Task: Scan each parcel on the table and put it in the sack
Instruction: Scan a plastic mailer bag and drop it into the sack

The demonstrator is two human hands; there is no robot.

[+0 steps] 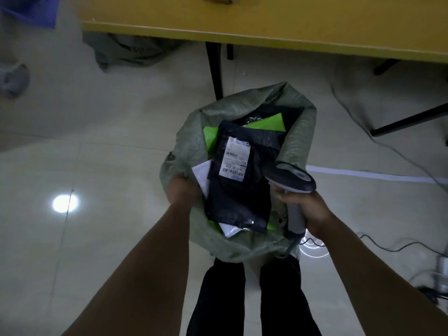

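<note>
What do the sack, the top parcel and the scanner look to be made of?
The sack looks like woven plastic, pale green, with a grainy weave and a dull sheen. The black parcel seems a glossy plastic mailer: it wrinkles and glints. The scanner in the right hand looks like hard moulded plastic, smooth grey.

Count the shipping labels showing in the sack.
1. The shipping label faces up on the black parcel, topmost in the sack; parcels beneath may hide others.
</note>
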